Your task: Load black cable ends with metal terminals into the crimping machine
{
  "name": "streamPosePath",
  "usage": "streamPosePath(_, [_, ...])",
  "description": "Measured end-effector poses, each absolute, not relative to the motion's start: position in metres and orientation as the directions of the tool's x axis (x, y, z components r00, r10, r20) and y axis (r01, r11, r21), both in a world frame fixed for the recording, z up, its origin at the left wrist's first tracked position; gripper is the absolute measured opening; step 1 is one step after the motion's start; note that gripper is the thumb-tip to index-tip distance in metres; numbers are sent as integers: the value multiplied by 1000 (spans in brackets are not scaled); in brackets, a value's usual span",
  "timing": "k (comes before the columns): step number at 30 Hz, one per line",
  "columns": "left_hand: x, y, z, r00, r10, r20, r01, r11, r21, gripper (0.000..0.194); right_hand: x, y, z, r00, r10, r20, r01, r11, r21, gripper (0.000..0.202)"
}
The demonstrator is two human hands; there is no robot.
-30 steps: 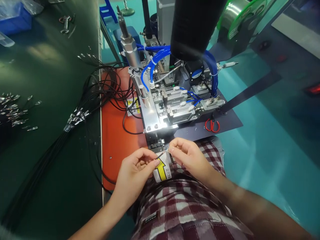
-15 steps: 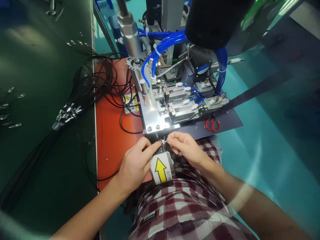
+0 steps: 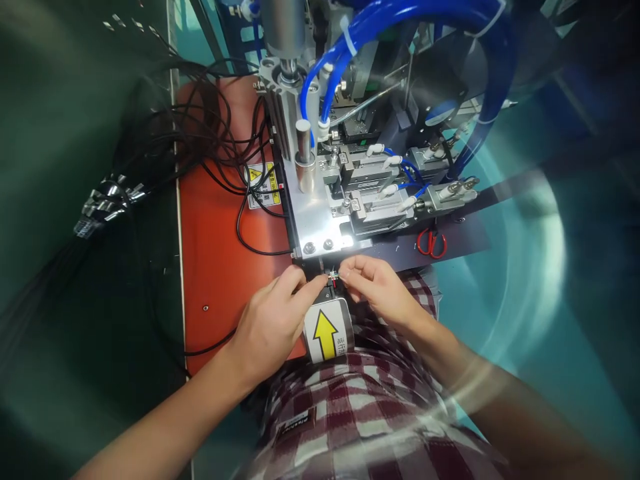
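Observation:
My left hand is closed, its thumb and index fingertip meeting at a small cable end with thin wires in front of the machine's metal plate. Facing it from the other side, my right hand pinches at the same spot, fingertips on the fine wires. A bit of red shows just below the cable end. Fingers cover much of this small piece, so its exact form is hard to make out. Directly beneath is a white label with a yellow arrow.
Blue air hoses arch over the pneumatic cylinders. Red-handled scissors lie right of my right hand. Black cables tangle across the orange board; their bundled silver ends lie on the dark green table at left.
My viewpoint has shifted, so the machine looks nearer and the scissors sit slightly higher. Both hands stay at the cable end, with only slight finger movement.

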State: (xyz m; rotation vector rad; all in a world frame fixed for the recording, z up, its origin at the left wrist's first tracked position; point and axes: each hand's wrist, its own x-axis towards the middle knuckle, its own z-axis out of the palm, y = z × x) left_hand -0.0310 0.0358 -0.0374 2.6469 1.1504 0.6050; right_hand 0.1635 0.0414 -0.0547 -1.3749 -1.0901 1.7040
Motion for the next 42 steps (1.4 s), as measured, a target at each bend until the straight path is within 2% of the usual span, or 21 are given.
streamPosePath(25, [-30, 35, -40, 634, 716, 293, 650, -698, 300, 30, 163, 38, -54, -173, 914, -366, 98, -354, -930, 18])
streamPosePath(31, [-30, 35, -41, 636, 713, 295, 641, -701, 312, 30, 163, 34, -55, -130, 949, -288, 171, -265, -949, 16])
streamPosePath(42, [-29, 35, -40, 638, 707, 304, 646, -707, 289, 29, 164, 37, -53, -168, 927, -335, 114, -319, -941, 19])
